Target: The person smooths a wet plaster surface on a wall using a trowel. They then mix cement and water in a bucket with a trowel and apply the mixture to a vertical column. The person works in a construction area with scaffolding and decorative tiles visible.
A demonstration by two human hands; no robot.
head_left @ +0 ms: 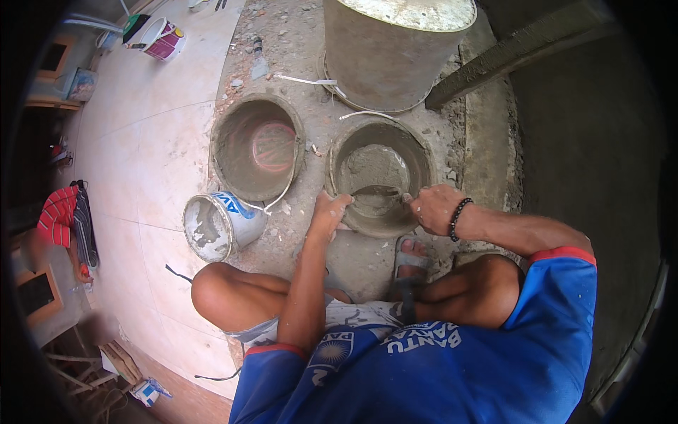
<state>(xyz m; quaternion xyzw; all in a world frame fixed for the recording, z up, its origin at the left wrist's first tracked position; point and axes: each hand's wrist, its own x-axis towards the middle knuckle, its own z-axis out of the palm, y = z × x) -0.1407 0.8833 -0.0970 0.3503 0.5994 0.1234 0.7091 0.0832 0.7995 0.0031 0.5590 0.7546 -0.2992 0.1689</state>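
Between my feet and the large drum stands a mortar-caked bucket (429, 157) with grey wet mortar (369, 167) inside. My left hand (329, 214) is closed on the near left part of its rim, thumb over the edge. My right hand (435, 208), with a dark bead bracelet on the wrist, is closed at the near right side of the bucket. It grips a trowel (376, 190), whose dark blade lies level across the bucket's mouth above the mortar. The trowel's handle is mostly hidden by my fingers.
Left of the bucket lies a second mortar-coated bucket (228, 173), and a white pail (208, 230) tipped beside it. A tall drum (392, 60) stands beyond. At right, a slanted beam (522, 56) meets the ground. A person in a red shirt (58, 218) is at far left.
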